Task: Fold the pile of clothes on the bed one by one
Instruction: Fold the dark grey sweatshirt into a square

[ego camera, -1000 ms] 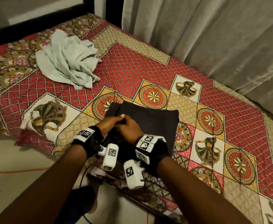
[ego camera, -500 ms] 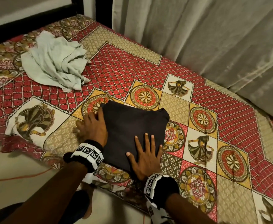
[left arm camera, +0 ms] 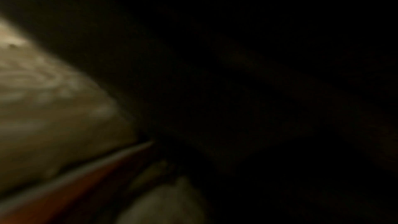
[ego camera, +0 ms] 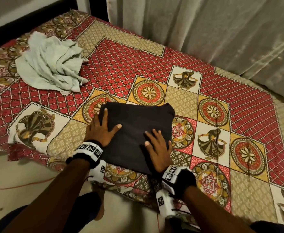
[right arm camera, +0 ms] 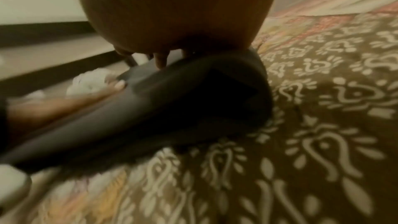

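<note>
A black garment [ego camera: 137,125], folded into a rough square, lies near the front edge of the patterned bedspread [ego camera: 188,52]. My left hand [ego camera: 102,128] lies flat on its left edge, fingers spread and straight. Flat on its near right part rests my right hand [ego camera: 158,147], fingers straight too. A crumpled pale green cloth [ego camera: 52,64] sits at the far left of the bed. The right wrist view shows the black garment [right arm camera: 172,108] as a thick fold under my right hand [right arm camera: 172,23]. The left wrist view is almost wholly dark.
Grey curtains [ego camera: 213,27] hang along the far side of the bed. A dark bed frame [ego camera: 28,19] runs along the head end at the upper left. The floor [ego camera: 20,179] lies below the bed's near edge, with an orange cable [ego camera: 28,182] across it.
A second ago both hands pinched the black garment's near edge together. They have since let go and spread flat on it, the left sliding further onto the cloth.
</note>
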